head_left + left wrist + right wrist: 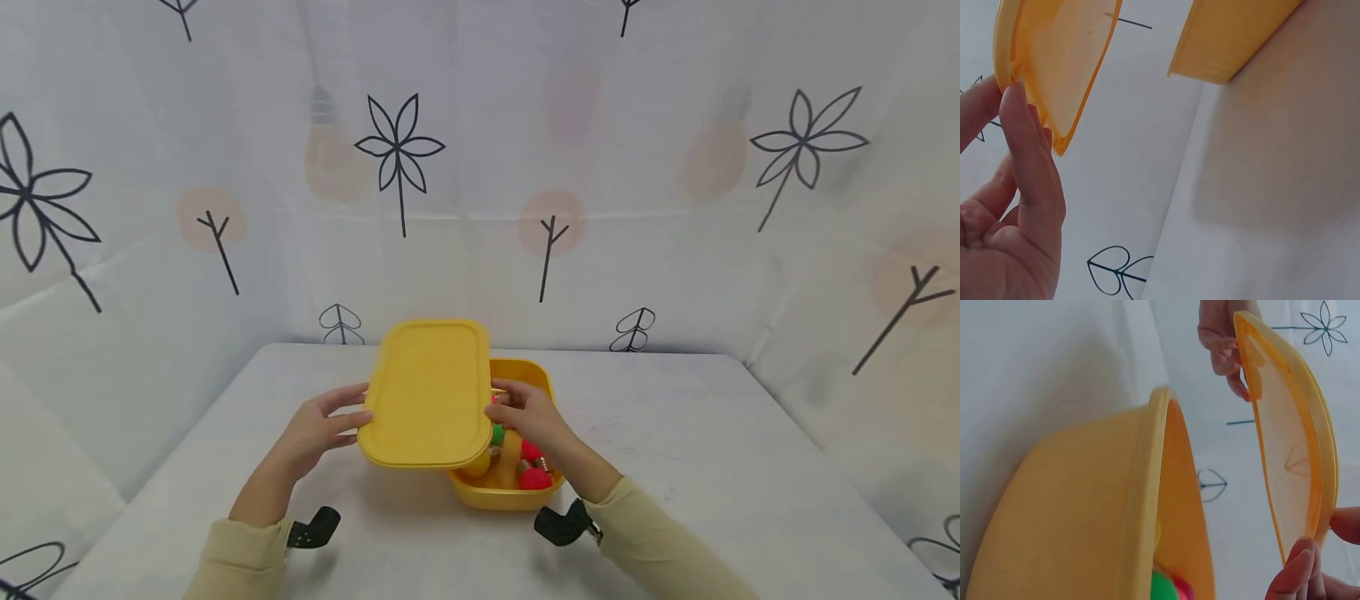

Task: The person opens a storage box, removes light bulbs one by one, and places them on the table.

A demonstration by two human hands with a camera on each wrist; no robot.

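Both hands hold a yellow rectangular lid (426, 396) with rounded corners, tilted above the table. My left hand (318, 433) grips its left edge, thumb on the top and fingers under the rim in the left wrist view. At the opposite edge, my right hand (536, 417) pinches the rim (1321, 512) between thumb and fingers. Below and to the right stands an open yellow box (506, 498), partly covered by the lid in the head view. Inside lie several small colored bulbs with ridged metallic ends, including a red bulb (535, 478) and a green bulb (498, 434).
The box rests on a white table (652, 467). A white curtain (480, 275) printed with dark plant drawings hangs behind the table and along its sides. Each wrist wears a small black camera, such as the left wrist camera (315, 528).
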